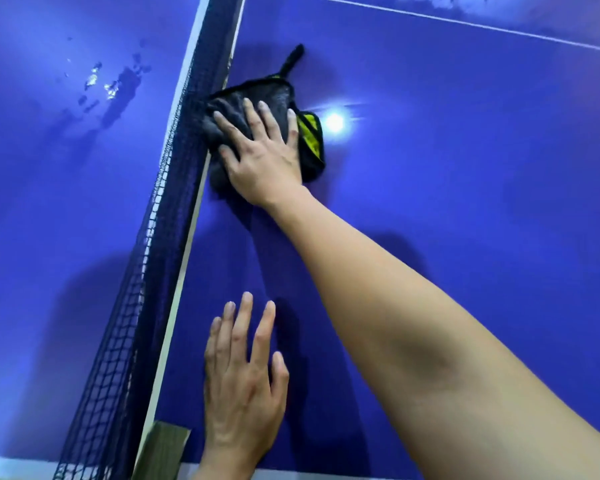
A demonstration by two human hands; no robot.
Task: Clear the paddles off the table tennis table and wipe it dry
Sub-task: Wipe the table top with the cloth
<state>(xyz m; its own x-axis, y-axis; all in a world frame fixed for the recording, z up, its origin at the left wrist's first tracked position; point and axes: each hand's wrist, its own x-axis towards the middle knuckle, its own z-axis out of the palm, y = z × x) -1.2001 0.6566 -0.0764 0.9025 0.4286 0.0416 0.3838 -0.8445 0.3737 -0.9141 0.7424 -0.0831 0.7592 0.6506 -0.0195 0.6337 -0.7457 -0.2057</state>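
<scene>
Pressing cloth (269,93) flat against net (146,237), right hand (260,157) is reaching ahead; left hand (243,375) is resting flat, empty, nearer; puddles (111,86) are lying left, beyond net.

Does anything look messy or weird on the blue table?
Yes. Shiny water puddles lie on the table on the other side of the net from the cloth, which the right hand presses flat.

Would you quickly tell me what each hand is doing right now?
Left hand: open, flat on the table, holding nothing.
Right hand: open, pressing the cloth flat beside the net.
</scene>
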